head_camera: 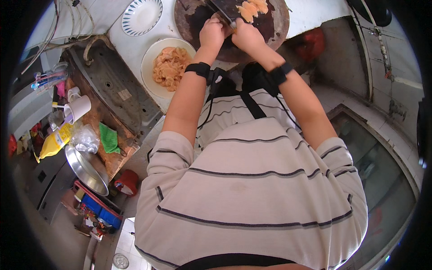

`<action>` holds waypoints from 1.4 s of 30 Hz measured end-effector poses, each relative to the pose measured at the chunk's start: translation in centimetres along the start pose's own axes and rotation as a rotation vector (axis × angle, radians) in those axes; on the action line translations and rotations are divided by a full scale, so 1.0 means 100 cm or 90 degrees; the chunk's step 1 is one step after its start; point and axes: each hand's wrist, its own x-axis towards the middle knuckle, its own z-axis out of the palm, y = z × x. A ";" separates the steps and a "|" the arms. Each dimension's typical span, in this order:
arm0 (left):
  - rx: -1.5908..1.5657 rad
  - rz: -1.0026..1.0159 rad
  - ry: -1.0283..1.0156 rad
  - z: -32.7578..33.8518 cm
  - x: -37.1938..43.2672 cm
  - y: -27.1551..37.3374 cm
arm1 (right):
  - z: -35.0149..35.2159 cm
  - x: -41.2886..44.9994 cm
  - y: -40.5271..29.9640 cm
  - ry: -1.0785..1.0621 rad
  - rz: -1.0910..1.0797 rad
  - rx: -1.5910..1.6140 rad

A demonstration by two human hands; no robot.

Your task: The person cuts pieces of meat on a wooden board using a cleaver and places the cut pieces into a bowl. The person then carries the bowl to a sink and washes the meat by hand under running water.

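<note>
On a round wooden chopping board (187, 23) lie several slices of pale raw meat (249, 10) near its far edge. My right hand (248, 35) is closed around the handle of a knife (217, 8), whose blade points away and to the left. Beside the handle, my left hand (212, 33) has its fingers bent close to the knife; what lies under them is hidden. A white bowl (146, 72) of cut raw meat (171, 69) stands left of the board. Both wrists wear black straps.
An oval white plate (141, 17) with a blue-patterned rim lies on the white counter (130, 50). To the left are a metal sink (108, 74), white cups (77, 109), a yellow bottle (55, 141), a green cloth (109, 138) and a steel basin (86, 168).
</note>
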 end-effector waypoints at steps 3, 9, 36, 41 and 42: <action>-0.026 -0.011 -0.026 0.003 0.005 -0.001 | 0.003 0.028 -0.002 0.030 -0.044 0.012; -0.042 0.007 0.036 0.005 0.001 -0.004 | -0.008 -0.011 0.009 -0.038 0.038 0.039; -0.013 -0.079 -0.032 0.013 -0.008 -0.005 | 0.008 0.041 -0.005 0.001 0.047 -0.001; -0.037 -0.036 -0.016 0.006 -0.012 -0.004 | -0.003 0.010 0.009 -0.024 0.050 0.000; -0.043 -0.039 -0.004 0.004 -0.012 -0.002 | -0.010 0.003 0.013 -0.051 0.073 0.001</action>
